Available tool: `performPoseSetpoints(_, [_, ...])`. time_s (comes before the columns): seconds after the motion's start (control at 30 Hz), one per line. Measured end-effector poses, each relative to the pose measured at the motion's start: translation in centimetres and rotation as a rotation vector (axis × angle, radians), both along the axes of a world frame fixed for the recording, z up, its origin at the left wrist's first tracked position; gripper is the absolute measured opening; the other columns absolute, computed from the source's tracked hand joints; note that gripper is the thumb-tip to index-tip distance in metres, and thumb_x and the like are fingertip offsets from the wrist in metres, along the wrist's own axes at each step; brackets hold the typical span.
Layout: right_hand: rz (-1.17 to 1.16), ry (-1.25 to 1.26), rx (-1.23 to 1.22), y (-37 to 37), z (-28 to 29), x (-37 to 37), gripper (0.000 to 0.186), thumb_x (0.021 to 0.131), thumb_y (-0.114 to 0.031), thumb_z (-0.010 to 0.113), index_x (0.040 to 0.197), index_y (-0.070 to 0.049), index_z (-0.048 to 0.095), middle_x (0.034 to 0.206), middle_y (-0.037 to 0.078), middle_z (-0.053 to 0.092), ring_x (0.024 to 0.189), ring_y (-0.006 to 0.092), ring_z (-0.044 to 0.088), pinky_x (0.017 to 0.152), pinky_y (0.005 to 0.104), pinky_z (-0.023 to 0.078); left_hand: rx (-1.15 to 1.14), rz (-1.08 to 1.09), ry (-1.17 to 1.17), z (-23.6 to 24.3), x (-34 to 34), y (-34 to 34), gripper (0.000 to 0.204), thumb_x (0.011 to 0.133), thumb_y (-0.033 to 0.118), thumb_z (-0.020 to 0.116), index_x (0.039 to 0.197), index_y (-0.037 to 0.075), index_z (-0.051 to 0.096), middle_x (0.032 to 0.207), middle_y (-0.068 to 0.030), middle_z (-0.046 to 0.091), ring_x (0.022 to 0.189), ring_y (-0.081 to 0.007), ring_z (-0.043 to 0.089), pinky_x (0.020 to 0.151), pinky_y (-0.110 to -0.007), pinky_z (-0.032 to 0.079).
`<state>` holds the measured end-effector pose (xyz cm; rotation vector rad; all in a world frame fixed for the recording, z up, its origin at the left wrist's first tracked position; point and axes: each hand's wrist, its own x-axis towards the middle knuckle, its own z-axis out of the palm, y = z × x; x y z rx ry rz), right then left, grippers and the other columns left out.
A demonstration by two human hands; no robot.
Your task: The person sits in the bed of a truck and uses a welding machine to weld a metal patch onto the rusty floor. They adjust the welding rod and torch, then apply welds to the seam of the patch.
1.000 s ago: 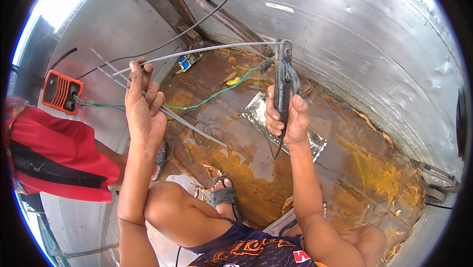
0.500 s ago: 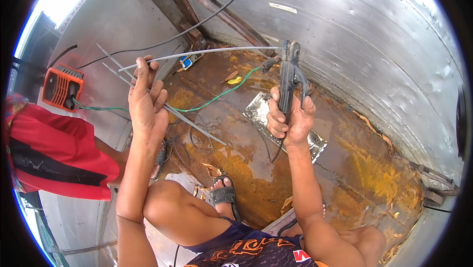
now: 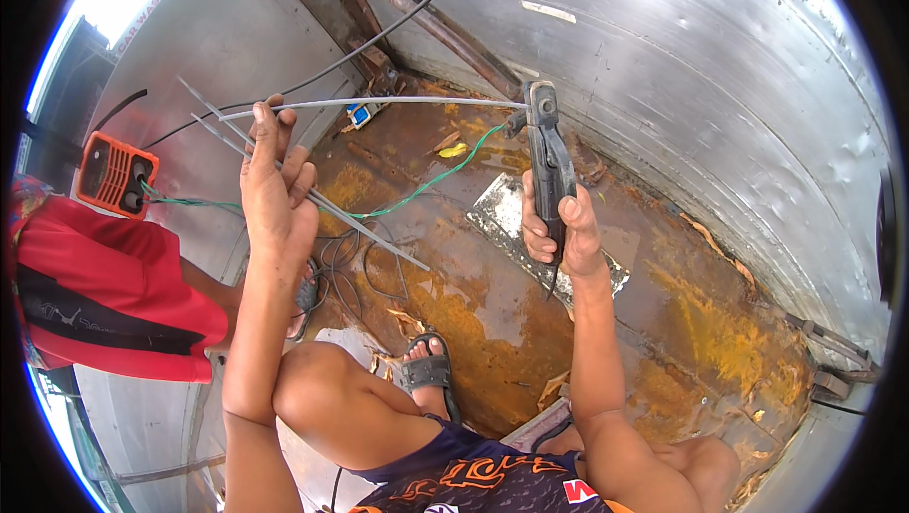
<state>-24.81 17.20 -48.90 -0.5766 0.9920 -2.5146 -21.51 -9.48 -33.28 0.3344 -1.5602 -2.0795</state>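
My left hand (image 3: 279,182) grips several grey welding rods (image 3: 374,237) that cross its fingers diagonally. A single longer rod (image 3: 398,99) runs from its fingertips to the jaws of a black electrode holder (image 3: 544,149), which stands upright. My right hand (image 3: 561,224) is closed round the holder's handle, with a cable hanging below it. Behind the holder, a connector (image 3: 514,122) joins green wires (image 3: 436,177) that lead left to an orange welding machine (image 3: 112,177).
A person in red shorts (image 3: 114,295) stands at left. Dented metal walls (image 3: 691,59) surround a rusty, wet floor (image 3: 691,343) holding a dirty white plate (image 3: 502,210), coiled cable (image 3: 346,267) and leaves. A pipe (image 3: 454,49) slants along the back, under a power cord (image 3: 379,35).
My right hand has shifted slightly right with the holder, whose lever now lies closer along its body than half a second ago. My left hand and the rods have moved only a little.
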Motion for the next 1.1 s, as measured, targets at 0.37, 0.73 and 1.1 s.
performPoseSetpoints(0.37, [-0.014, 0.009, 0.087, 0.4, 0.4, 0.4, 0.075, 0.073, -0.056, 0.077, 0.108, 0.003, 0.048, 0.066, 0.001, 0.048, 0.045, 0.0039, 0.043, 0.037, 0.0201, 0.037, 0.032, -0.019, 0.019, 0.0, 0.0, -1.0, 0.039, 0.096, 0.042, 0.064, 0.119, 0.010, 0.059, 0.097, 0.0039, 0.055, 0.052, -0.0019, 0.020, 0.042, -0.019, 0.019])
performPoseSetpoints(0.73, [0.016, -0.006, 0.057, 1.1, 0.5, -0.3, 0.075, 0.072, -0.055, 0.079, 0.109, 0.002, 0.048, 0.067, 0.001, 0.049, 0.045, 0.0042, 0.042, 0.037, 0.0196, 0.036, 0.075, 0.000, 0.001, 0.1, -0.7, -0.2, 0.033, 0.097, 0.038, 0.065, 0.117, 0.012, 0.061, 0.096, 0.0048, 0.058, 0.050, -0.0013, 0.021, 0.040, -0.019, 0.018])
performPoseSetpoints(1.1, [-0.320, -0.056, -0.183, 1.0, 2.2, 2.0, 0.082, 0.093, -0.067, 0.050, 0.137, -0.001, 0.032, 0.079, 0.003, 0.044, 0.050, 0.0058, 0.043, 0.038, 0.0179, 0.039, 0.071, -0.188, -0.273, -1.6, 0.2, -0.3, 0.036, 0.101, 0.041, 0.055, 0.112, 0.006, 0.060, 0.072, 0.0098, 0.039, 0.052, 0.0009, 0.025, 0.044, -0.018, 0.017])
